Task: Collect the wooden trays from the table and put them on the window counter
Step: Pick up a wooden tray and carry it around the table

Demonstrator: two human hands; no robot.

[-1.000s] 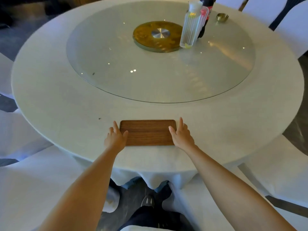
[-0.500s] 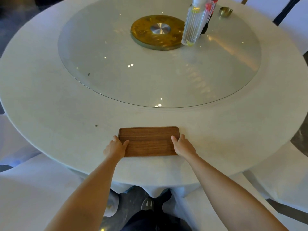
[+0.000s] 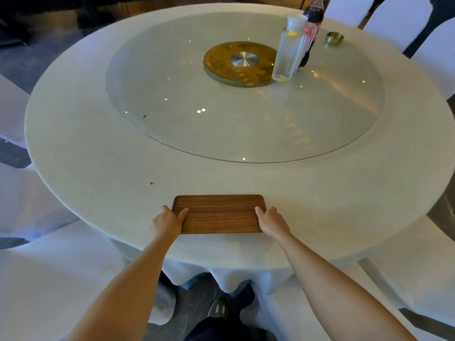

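A dark brown rectangular wooden tray (image 3: 219,214) lies flat on the round white-clothed table (image 3: 98,156), close to the near edge. My left hand (image 3: 166,222) grips its left short end, thumb on top of the rim. At the opposite short end my right hand (image 3: 272,221) holds the tray the same way, thumb on top and fingers curled under. No other wooden tray is in view, and the window counter is out of sight.
A large glass turntable (image 3: 172,107) with a gold hub (image 3: 240,62) fills the table's middle. On it stand a clear ribbed bottle (image 3: 288,55) and a cola bottle (image 3: 312,18); a small brass dish (image 3: 334,38) sits beyond. White-covered chairs (image 3: 49,279) surround the table.
Both hands went from lying open beside the tray's ends to closing on them, thumbs now on the rim. The view has shifted, and the tray stays on the table.
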